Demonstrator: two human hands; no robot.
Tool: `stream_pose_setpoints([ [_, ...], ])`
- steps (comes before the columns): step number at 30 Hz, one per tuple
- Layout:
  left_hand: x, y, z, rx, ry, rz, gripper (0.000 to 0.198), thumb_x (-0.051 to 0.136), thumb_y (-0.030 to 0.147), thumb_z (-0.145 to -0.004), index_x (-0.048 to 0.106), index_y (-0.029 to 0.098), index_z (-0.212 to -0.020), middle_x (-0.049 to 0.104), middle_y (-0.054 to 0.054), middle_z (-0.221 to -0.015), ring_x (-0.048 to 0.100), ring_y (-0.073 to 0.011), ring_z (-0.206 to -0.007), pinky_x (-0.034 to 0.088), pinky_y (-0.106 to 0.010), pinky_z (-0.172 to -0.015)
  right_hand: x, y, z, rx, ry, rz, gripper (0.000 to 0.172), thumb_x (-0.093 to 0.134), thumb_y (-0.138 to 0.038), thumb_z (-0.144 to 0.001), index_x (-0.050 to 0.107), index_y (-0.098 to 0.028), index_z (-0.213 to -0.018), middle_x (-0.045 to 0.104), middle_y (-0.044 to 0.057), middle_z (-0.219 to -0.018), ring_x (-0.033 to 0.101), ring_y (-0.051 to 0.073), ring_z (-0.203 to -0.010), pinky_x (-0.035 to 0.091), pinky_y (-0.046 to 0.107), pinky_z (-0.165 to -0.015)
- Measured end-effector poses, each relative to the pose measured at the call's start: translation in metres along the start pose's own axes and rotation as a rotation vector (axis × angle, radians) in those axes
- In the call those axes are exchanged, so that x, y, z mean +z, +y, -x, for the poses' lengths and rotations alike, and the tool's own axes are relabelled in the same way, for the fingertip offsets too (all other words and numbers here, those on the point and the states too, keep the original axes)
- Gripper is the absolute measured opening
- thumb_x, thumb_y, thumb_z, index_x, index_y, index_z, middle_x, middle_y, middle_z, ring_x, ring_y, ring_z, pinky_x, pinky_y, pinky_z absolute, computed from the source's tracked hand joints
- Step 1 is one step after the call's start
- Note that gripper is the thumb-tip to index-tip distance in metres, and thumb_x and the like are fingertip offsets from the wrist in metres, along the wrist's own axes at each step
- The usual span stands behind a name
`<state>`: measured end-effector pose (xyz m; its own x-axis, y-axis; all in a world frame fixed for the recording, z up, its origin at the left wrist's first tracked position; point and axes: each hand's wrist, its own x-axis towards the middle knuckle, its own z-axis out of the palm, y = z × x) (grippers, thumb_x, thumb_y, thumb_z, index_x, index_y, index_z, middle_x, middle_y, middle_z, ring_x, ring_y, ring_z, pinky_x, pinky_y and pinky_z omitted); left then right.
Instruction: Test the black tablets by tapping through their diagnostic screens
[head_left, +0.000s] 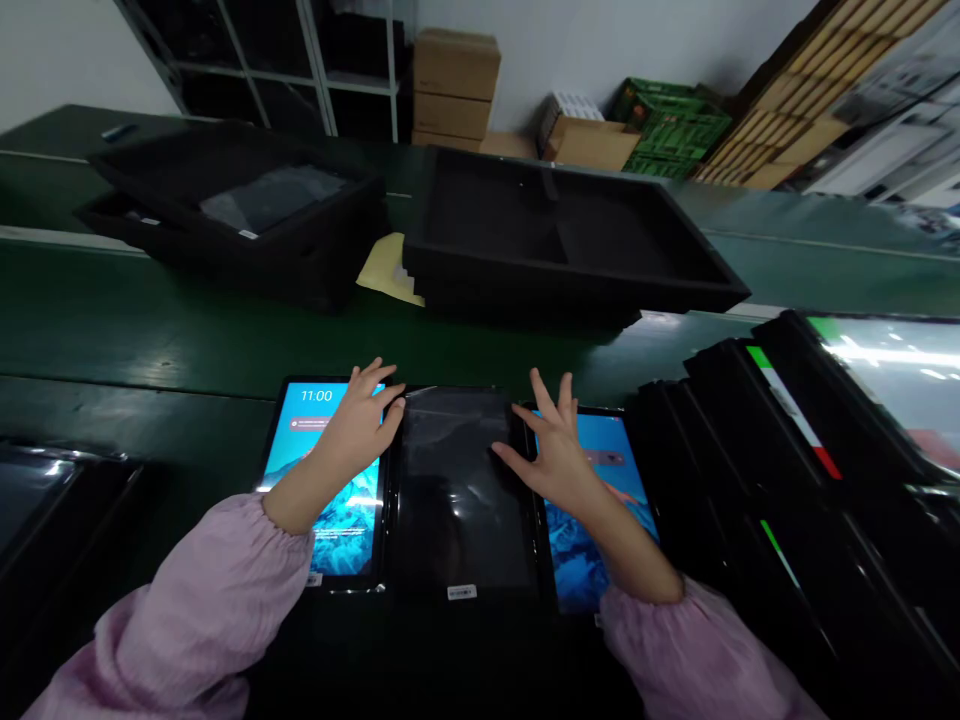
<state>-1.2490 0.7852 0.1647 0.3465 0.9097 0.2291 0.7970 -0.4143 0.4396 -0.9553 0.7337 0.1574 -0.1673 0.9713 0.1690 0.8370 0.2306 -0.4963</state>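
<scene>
Three tablets lie side by side on the dark green bench. The left tablet [346, 530] is lit and shows 11:00 over a blue mountain picture. Its neighbour, the middle tablet [457, 490], has a dark screen under clear film and a small white label at its lower edge. On the right, another lit tablet [574, 560] shows a similar blue picture. My left hand [365, 415] is over the left tablet's upper right corner, fingers apart. Spread fingers also show on my right hand [553, 455], between the middle and right tablets. Neither hand grips anything; whether the fingertips touch is unclear.
Black foam trays [480, 265] are stacked behind the tablets, with another tray stack [300, 255] at the left and a yellow paper [390, 270] between. Several stacked dark tablets [750, 430] stand at the right. Cardboard boxes [454, 90] and green crates [667, 125] are beyond the bench.
</scene>
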Motion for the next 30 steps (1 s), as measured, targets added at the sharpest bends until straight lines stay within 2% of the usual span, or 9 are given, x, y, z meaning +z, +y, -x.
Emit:
stream_pose_setpoints([
  [6, 0.003, 0.001, -0.001, 0.038, 0.032, 0.014, 0.043, 0.039, 0.028, -0.104, 0.077, 0.011, -0.113, 0.063, -0.017, -0.142, 0.040, -0.0355, -0.152, 0.023, -0.062, -0.129, 0.004, 0.001, 0.000, -0.002, 0.018, -0.065, 0.075, 0.051, -0.074, -0.094, 0.070, -0.007, -0.122, 0.021, 0.017, -0.173, -0.012, 0.047, -0.159, 0.018, 0.078, -0.123],
  [10, -0.003, 0.008, -0.004, -0.021, -0.006, 0.055, 0.038, 0.043, 0.023, -0.101, 0.079, 0.013, -0.107, 0.064, -0.016, -0.141, 0.041, -0.0356, -0.151, 0.022, -0.062, -0.129, 0.004, -0.004, 0.000, 0.041, 0.000, -0.118, 0.090, 0.045, -0.086, -0.088, 0.071, -0.006, -0.121, 0.024, 0.020, -0.171, -0.009, 0.049, -0.159, 0.015, 0.079, -0.122],
  [13, -0.027, 0.017, 0.003, -0.090, -0.015, 0.194, 0.036, 0.045, 0.028, -0.103, 0.078, 0.019, -0.114, 0.067, -0.011, -0.138, 0.056, -0.0299, -0.140, 0.040, -0.054, -0.122, -0.012, -0.009, 0.009, 0.079, 0.003, -0.143, 0.095, 0.043, -0.089, -0.086, 0.068, -0.010, -0.131, 0.031, 0.020, -0.169, 0.001, 0.048, -0.160, 0.008, 0.081, -0.121],
  [16, -0.061, 0.014, 0.030, -0.201, 0.159, 0.289, 0.035, 0.048, 0.036, -0.104, 0.075, 0.022, -0.121, 0.072, -0.007, -0.131, 0.066, -0.0243, -0.125, 0.056, -0.042, -0.106, -0.040, -0.002, 0.038, 0.185, 0.118, -0.163, 0.089, 0.047, -0.084, -0.088, 0.057, -0.018, -0.147, 0.042, 0.015, -0.164, 0.022, 0.042, -0.159, 0.004, 0.075, -0.124],
  [19, -0.082, -0.008, 0.079, -0.328, 0.353, 0.253, 0.035, 0.054, 0.037, -0.102, 0.072, 0.020, -0.126, 0.071, -0.009, -0.133, 0.065, -0.0260, -0.126, 0.050, -0.045, -0.113, -0.066, 0.023, 0.083, 0.558, 0.247, -0.175, 0.101, 0.051, -0.087, -0.079, 0.054, -0.016, -0.150, 0.052, 0.019, -0.157, 0.046, 0.045, -0.145, 0.032, 0.069, -0.120],
  [21, -0.081, -0.027, 0.113, -0.490, 0.403, 0.314, 0.044, 0.059, 0.041, -0.099, 0.064, 0.023, -0.139, 0.068, -0.010, -0.140, 0.063, -0.0288, -0.131, 0.047, -0.049, -0.116, -0.073, 0.042, 0.115, 0.869, 0.272, -0.138, 0.111, 0.050, -0.091, -0.072, 0.055, -0.011, -0.149, 0.063, 0.024, -0.142, 0.059, 0.049, -0.128, 0.045, 0.068, -0.107],
  [24, -0.064, -0.041, 0.147, -0.807, 0.384, 0.587, 0.050, 0.065, 0.048, -0.092, 0.064, 0.034, -0.140, 0.065, -0.001, -0.147, 0.055, -0.0320, -0.142, 0.039, -0.049, -0.123, -0.071, 0.059, 0.150, 1.127, 0.181, -0.253, 0.098, 0.054, -0.089, -0.069, 0.068, -0.013, -0.130, 0.072, 0.022, -0.124, 0.065, 0.047, -0.116, 0.051, 0.063, -0.098],
  [27, -0.046, -0.033, 0.150, -0.963, 0.370, 0.838, 0.063, 0.068, 0.051, -0.083, 0.064, 0.033, -0.143, 0.060, 0.000, -0.152, 0.048, -0.0346, -0.147, 0.040, -0.046, -0.123, -0.067, 0.065, 0.159, 1.110, 0.138, -0.423, 0.078, 0.059, -0.085, -0.071, 0.072, -0.019, -0.110, 0.072, 0.018, -0.125, 0.064, 0.043, -0.120, 0.051, 0.056, -0.101],
  [30, -0.037, -0.018, 0.134, -0.980, 0.351, 0.934, 0.076, 0.069, 0.046, -0.079, 0.057, 0.027, -0.152, 0.058, -0.003, -0.154, 0.047, -0.0358, -0.147, 0.043, -0.045, -0.120, -0.068, 0.074, 0.148, 0.999, 0.145, -0.432, 0.073, 0.060, -0.083, -0.075, 0.071, -0.019, -0.109, 0.071, 0.016, -0.126, 0.064, 0.041, -0.121, 0.050, 0.054, -0.104],
])
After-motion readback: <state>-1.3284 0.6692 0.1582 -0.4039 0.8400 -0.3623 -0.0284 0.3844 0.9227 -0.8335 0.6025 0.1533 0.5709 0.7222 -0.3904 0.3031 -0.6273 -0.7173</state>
